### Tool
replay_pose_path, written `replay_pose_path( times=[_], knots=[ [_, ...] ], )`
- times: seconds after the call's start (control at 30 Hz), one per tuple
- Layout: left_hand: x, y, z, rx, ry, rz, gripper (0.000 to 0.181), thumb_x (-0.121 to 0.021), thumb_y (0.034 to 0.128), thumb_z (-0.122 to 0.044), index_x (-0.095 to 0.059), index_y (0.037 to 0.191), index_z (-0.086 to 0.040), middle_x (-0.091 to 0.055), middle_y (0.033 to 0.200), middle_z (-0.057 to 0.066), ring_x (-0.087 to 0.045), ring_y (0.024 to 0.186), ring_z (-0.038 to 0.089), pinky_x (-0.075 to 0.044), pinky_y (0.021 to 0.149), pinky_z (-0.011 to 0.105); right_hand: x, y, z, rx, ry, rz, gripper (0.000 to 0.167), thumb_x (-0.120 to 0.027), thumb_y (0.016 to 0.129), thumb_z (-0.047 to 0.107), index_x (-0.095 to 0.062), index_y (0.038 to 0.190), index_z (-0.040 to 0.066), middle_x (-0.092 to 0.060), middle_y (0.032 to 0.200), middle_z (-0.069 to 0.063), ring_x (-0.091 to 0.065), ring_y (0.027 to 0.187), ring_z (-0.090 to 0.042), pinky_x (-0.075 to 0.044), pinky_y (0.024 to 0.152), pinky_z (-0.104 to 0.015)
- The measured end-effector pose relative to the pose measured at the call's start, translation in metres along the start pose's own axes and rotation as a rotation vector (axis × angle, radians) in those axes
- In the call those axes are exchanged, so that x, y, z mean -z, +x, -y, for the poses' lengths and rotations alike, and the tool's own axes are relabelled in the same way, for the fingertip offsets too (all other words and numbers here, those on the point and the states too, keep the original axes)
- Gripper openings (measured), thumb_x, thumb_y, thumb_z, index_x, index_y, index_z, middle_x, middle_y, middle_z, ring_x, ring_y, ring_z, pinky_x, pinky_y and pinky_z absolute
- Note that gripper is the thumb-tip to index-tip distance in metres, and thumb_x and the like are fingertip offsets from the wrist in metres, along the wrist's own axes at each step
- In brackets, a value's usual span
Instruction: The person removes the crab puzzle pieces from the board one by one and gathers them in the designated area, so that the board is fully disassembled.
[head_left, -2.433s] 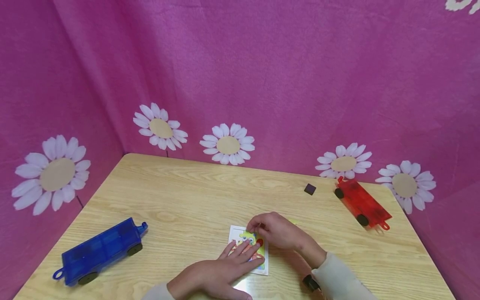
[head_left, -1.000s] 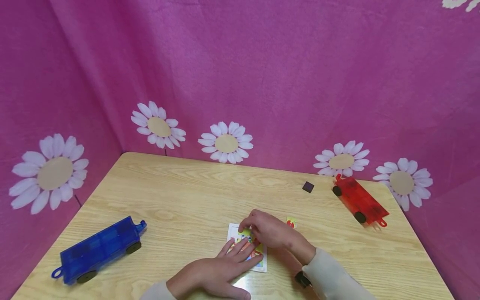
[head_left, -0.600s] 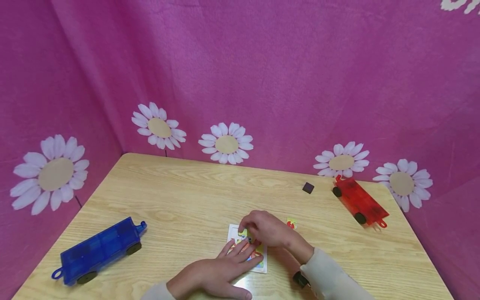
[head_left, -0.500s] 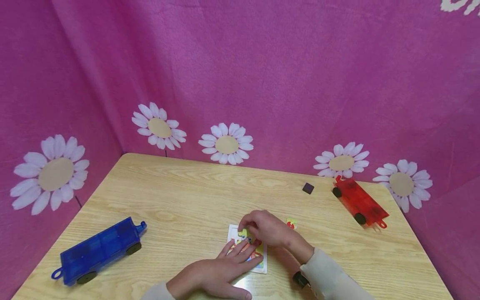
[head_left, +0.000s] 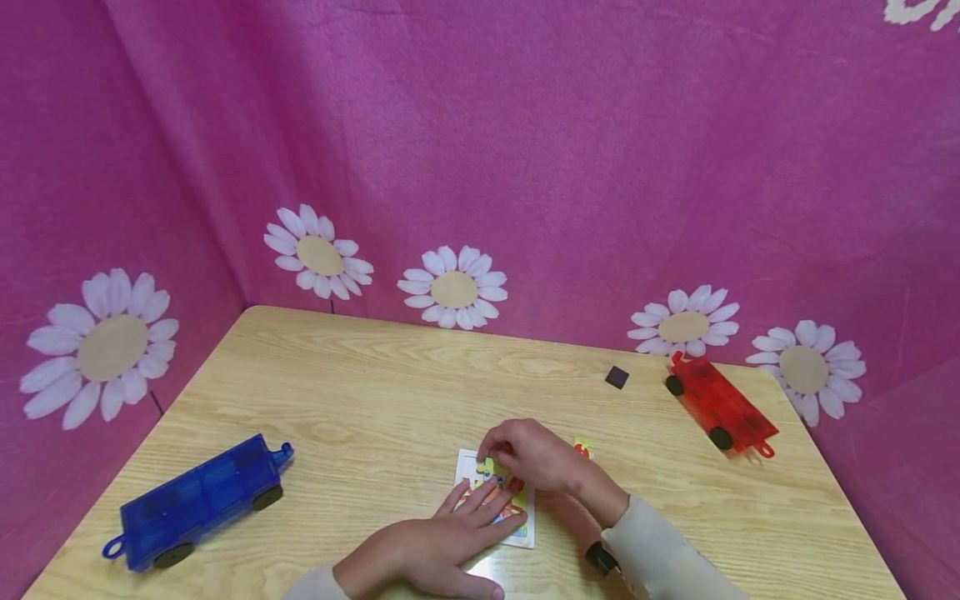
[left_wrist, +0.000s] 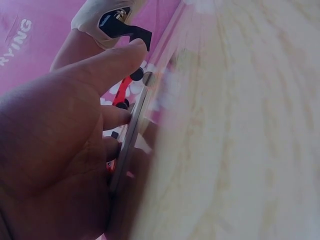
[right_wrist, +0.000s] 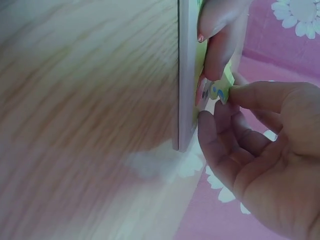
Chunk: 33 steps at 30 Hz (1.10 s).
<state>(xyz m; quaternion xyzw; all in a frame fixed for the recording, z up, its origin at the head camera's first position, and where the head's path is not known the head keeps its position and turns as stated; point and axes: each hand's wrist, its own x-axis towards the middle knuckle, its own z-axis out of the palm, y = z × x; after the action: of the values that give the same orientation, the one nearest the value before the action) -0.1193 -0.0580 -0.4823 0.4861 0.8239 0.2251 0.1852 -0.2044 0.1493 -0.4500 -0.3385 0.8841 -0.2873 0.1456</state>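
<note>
Puzzle board (head_left: 517, 503), brightly printed within a thin white frame, lies on the smooth, wood-grained worktop (head_left: 360, 400). The left hand's (head_left: 450, 542) straight, spread fingers cover much of it; the right hand's (head_left: 536, 457) pinch a yellow piece (right_wrist: 225, 87). Beyond lies a translucent red wheeled toy (head_left: 723, 404).

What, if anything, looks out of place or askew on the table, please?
One loose jigsaw piece lies on the wooden table beside the right hand, outside the puzzle frame. A second jigsaw piece, pinched by that hand, is tilted up rather than lying flat. Nothing looks spilled or damaged.
</note>
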Motion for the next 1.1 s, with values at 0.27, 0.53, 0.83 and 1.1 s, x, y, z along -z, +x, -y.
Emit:
replay_pose_path(
  times=[0.27,0.53,0.83,1.1],
  knots=[
    [0.000,0.000,-0.001,-0.003,0.015,-0.005,0.080,-0.046,0.1040,-0.060,-0.021,0.166,-0.016,0.000,0.172,0.011,0.007,0.156,0.033,-0.004,0.119,0.063,0.001,-0.001,0.001,0.012,-0.012,-0.002,0.022,-0.060,0.100,-0.004,-0.076,0.098,0.011,-0.069,0.091,0.004,-0.054,0.075,-0.008,-0.049,0.075,-0.028],
    [-0.001,0.001,0.000,-0.005,0.021,0.000,0.080,-0.047,0.1039,-0.060,-0.021,0.166,-0.016,0.001,0.172,0.012,0.007,0.155,0.035,-0.004,0.118,0.064,0.002,-0.002,0.002,0.035,0.007,0.012,0.023,-0.058,0.100,-0.005,-0.075,0.098,0.010,-0.070,0.093,0.003,-0.055,0.076,-0.006,-0.051,0.075,-0.027],
    [-0.001,0.000,-0.001,0.012,0.015,0.000,0.081,-0.047,0.1035,-0.061,-0.021,0.166,-0.017,-0.005,0.171,0.013,0.007,0.155,0.034,-0.003,0.119,0.064,0.001,-0.003,0.000,0.019,0.028,0.002,0.024,-0.056,0.101,-0.006,-0.074,0.100,0.010,-0.068,0.092,0.005,-0.057,0.077,-0.008,-0.052,0.076,-0.028],
    [-0.002,0.001,0.000,-0.024,0.030,-0.017,0.080,-0.049,0.1040,-0.058,-0.021,0.166,-0.014,0.002,0.172,0.010,0.002,0.155,0.037,-0.006,0.118,0.065,0.011,-0.003,0.001,0.006,-0.023,-0.047,0.021,-0.058,0.103,-0.003,-0.075,0.101,0.011,-0.070,0.096,0.004,-0.060,0.089,-0.011,-0.054,0.084,-0.031]
  ],
)
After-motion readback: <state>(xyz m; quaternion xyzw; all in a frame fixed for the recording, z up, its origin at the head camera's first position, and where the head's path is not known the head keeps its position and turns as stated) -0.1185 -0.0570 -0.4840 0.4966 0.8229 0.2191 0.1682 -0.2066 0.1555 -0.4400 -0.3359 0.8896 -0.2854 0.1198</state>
